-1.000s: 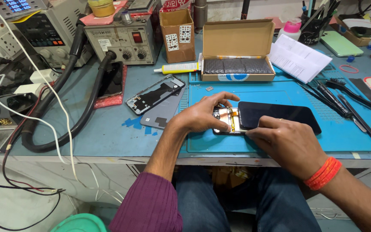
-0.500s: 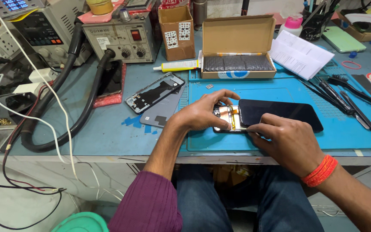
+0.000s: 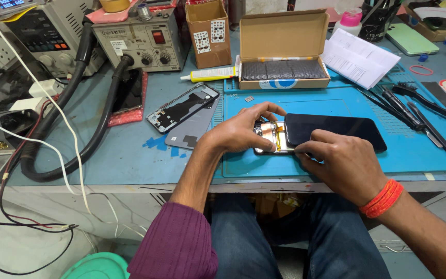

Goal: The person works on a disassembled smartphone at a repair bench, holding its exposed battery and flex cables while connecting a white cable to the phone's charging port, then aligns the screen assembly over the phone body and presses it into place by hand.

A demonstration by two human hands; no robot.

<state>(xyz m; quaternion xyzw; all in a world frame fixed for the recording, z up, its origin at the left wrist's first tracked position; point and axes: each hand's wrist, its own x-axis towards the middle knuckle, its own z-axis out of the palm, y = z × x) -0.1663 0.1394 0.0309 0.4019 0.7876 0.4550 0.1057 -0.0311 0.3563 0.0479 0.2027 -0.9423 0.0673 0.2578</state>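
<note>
Nearest the camera, the person sits at a blue bench w/ both arms reaching out. The right hand (image 3: 344, 165), w/ an orange band (image 3: 383, 198) on its wrist, rests at the near edge of an opened phone (image 3: 270, 137); its fingers are curled and the tips press down by the phone's edge. The camera can't show if they pinch some small part or just push. The left hand (image 3: 241, 129), in a purple sleeve, arches over the phone's left end, fingers bent and tips touching the open inside, holding it steady.

The phone lies flat on the blue work mat (image 3: 336, 160), right in front of the person. Its black screen (image 3: 334, 132) is flipped out to the right, touching the body, so the gold and copper insides show. So the phone looks already opened, but the screen isn't shut back on, and the work inside seems to be in the middle.

A bit farther left, off the mat, lie a phone frame (image 3: 181, 107) and a grey back cover (image 3: 192, 132), one partly over the other. Both are off the phone, so putting them back looks like a job left to do.

To the right, black tools (image 3: 414, 111) lie untouched. Farther back sit an open cardboard box (image 3: 283, 49) w/ dark flat packs, a glue tube (image 3: 210, 75), white papers (image 3: 360, 57), and a grey machine w/ knobs (image 3: 140, 44) and thick black hoses (image 3: 78, 129).
</note>
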